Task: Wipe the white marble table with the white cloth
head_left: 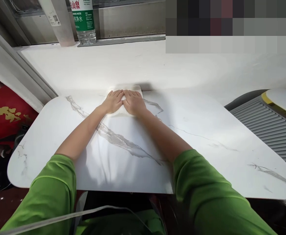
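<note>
A white folded cloth (pixel 122 112) lies at the far edge of the marble-patterned table (pixel 194 156), up against the white wall. My left hand (pixel 113 101) presses down on the cloth's left part, palm down and fingers stretched out flat. Beside it, my right hand (pixel 133 101) lies flat on the cloth too, its fingers extended. The two hands touch or nearly touch at the thumbs and fingertips. Most of the cloth is hidden under them; its upper corner shows behind the right fingers.
On the ledge above stand a water bottle (pixel 85 24) with a green label and a cloudy plastic bottle (pixel 61 24). A red bag (pixel 8 114) is left of the table. To the right is a grey ribbed surface (pixel 267 127). A pale cord (pixel 84 212) crosses low in front.
</note>
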The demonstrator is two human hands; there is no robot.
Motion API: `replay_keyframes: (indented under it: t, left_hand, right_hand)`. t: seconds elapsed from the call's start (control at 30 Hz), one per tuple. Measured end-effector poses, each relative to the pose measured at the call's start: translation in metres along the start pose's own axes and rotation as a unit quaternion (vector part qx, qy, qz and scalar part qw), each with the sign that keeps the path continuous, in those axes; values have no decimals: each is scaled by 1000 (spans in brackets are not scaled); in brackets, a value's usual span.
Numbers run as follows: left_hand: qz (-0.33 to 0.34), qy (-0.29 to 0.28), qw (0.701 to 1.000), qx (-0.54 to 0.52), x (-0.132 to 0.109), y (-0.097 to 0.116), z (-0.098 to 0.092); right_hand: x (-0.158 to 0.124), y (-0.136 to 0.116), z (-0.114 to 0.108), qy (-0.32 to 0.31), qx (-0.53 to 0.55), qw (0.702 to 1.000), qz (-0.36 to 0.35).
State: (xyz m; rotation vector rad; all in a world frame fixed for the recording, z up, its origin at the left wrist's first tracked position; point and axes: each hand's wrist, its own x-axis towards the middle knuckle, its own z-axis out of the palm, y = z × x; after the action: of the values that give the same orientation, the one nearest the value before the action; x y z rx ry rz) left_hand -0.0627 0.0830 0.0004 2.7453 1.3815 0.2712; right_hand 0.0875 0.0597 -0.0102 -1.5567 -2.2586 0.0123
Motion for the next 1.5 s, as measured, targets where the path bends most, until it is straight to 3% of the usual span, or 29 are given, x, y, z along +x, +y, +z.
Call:
replay_keyframes:
  t: [0.17, 0.33, 0.47, 0.57, 0.67, 0.8, 0.97, 1.23, 1.37, 1.5]
  left_hand:
    - [38, -32, 999, 10, -46, 16, -10]
    - [113, -26, 993, 4, -130, 39, -18]
    - [113, 10, 994, -4, -199, 61, -22]
    - [103, 19, 994, -8, -235, 74, -29]
    - [80, 6, 997, -11, -252, 79, -38]
    - [8, -5, 1000, -17, -241, 69, -38]
    - [-93, 13, 996, -5, -184, 24, -25]
    - [-39, 33, 999, -14, -78, -62, -26]
    - [-31, 33, 999, -16, -56, -78, -25]
    - [-41, 26, 999, 0, -62, -76, -22]
  right_hand:
    - [-40, -29, -7, -7, -13, 1000, 1]
    - [-118, -84, -16, -4, -31, 1000, 6]
    - [-176, -124, -28, 4, -22, 999, -42]
    - [-198, -142, -37, 4, -11, 997, -81]
    - [-197, -148, -40, -4, 7, 995, -100]
    - [-168, -145, -29, 8, 12, 995, -102]
    - [-98, -127, -3, -2, 11, 995, -100]
    - [19, -94, 31, 10, 13, 999, -51]
    - [41, -86, 39, 15, 22, 999, -34]
    - [36, -87, 41, 28, 29, 998, -48]
